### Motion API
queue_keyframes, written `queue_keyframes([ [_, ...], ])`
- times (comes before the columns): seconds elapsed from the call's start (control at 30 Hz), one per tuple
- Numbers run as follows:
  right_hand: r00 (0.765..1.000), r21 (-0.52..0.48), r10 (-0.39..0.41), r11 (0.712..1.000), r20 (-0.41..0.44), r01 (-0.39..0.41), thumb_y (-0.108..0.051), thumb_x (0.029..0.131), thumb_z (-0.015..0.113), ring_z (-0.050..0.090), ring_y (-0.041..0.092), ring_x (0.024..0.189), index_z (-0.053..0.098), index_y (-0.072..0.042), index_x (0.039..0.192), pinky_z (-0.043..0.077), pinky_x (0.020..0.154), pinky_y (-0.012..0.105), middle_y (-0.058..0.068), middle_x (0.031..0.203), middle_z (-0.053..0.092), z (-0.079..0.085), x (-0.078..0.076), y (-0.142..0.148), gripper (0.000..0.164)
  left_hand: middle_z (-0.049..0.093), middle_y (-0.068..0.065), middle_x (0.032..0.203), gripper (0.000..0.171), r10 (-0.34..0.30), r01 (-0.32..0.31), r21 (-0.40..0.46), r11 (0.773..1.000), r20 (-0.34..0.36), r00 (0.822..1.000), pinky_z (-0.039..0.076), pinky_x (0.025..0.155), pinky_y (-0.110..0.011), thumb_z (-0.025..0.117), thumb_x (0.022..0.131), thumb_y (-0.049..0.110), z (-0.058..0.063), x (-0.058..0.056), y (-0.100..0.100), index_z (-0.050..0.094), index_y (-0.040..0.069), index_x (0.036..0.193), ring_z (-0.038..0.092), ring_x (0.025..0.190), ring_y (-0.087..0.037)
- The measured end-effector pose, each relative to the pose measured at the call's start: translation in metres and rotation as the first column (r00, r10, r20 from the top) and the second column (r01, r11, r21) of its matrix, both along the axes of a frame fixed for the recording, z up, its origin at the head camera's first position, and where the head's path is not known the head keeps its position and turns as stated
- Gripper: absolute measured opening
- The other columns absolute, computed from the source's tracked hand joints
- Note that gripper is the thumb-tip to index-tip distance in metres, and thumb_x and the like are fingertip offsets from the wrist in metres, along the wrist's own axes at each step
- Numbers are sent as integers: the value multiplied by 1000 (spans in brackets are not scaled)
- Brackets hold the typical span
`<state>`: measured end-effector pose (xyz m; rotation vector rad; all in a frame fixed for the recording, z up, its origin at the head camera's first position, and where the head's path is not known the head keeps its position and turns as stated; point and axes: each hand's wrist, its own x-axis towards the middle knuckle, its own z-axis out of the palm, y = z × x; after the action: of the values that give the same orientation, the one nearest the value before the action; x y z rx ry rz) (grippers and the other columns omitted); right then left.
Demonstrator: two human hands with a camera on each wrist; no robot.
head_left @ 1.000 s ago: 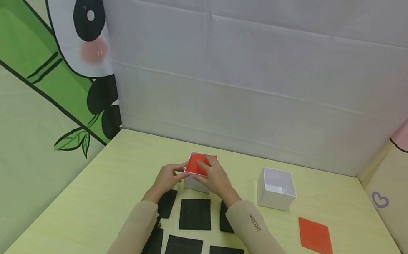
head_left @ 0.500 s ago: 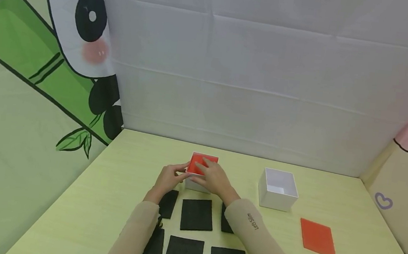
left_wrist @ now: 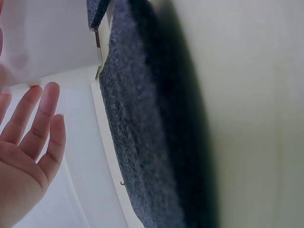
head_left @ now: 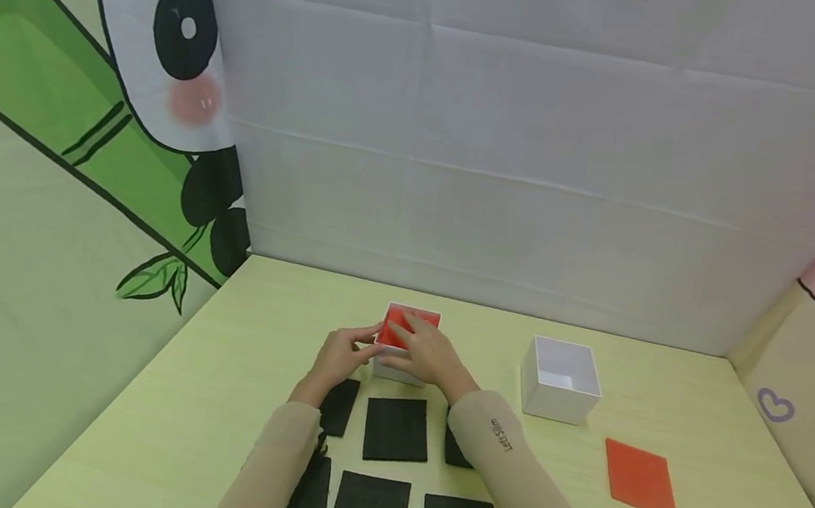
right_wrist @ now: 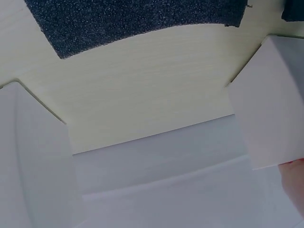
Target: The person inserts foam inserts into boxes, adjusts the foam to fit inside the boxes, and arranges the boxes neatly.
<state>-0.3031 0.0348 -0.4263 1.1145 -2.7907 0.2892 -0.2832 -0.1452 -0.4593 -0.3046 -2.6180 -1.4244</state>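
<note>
A small white box [head_left: 397, 372] stands on the table with a red square sheet [head_left: 393, 318] in its open top. My left hand [head_left: 338, 358] holds the box at its left front corner, thumb low on the front and a finger at the rim. In the left wrist view, the outer fingers [left_wrist: 35, 121] are stretched out beside the box's white wall [left_wrist: 52, 42]. My right hand [head_left: 435, 355] presses the red sheet down into the box with extended fingertips. Its wrist view shows the box [right_wrist: 273, 104] at the right edge; most of that hand is out of view.
Right of the hands stands a second white box [head_left: 561, 380], open at the top. Another red sheet [head_left: 642, 479] lies flat near the table's right side. Several black foam squares [head_left: 397, 430] lie in rows in front, partly under the sleeves. A white cloth backdrop [head_left: 462, 168] rises behind.
The red sheet, whose corner stuck out at the box's rim, now sits lower inside it. Both hands stay at the box, with small finger shifts of the right hand.
</note>
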Motion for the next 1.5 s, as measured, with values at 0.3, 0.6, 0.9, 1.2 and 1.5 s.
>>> queue_keyframes([
  [0.3,999,118,-15,993,-31,18,-56,83,49,48,31,111,49,-13,130,37,91,42,15,131,44,-1,-1,-4,64,64,-13,101,45,8,-8,11,1000,-7,1000,48,55,-26,68,79,25,0,-1,1,58,14,121,61,58,-23],
  [0.6,999,96,-17,995,-30,19,-69,78,40,46,31,112,56,-16,125,35,91,47,15,127,48,-37,-23,-6,72,63,-14,104,44,-9,9,10,1000,-8,1000,48,53,-27,66,81,25,-3,0,1,57,13,122,61,59,-25],
  [0.9,997,-9,37,999,-72,-38,-51,83,55,41,27,116,58,-10,120,27,98,45,14,125,49,-5,-1,-2,55,63,-14,102,43,5,-5,3,1000,7,1000,48,55,-27,66,81,23,-3,0,2,57,13,122,61,60,-24],
  [1.2,989,-82,73,993,-126,-83,-49,82,57,42,27,116,58,-9,119,28,98,44,14,123,50,-2,3,2,55,63,-13,104,45,22,-22,7,1000,24,999,49,57,-27,67,80,23,-2,0,2,57,15,123,61,61,-24],
  [1.5,977,-141,96,982,-191,-125,-43,80,62,45,27,112,55,-5,121,35,93,42,14,119,52,1,11,9,56,63,-14,104,44,30,-30,-3,1000,25,999,48,55,-27,66,81,25,0,1,3,57,15,123,61,61,-24],
])
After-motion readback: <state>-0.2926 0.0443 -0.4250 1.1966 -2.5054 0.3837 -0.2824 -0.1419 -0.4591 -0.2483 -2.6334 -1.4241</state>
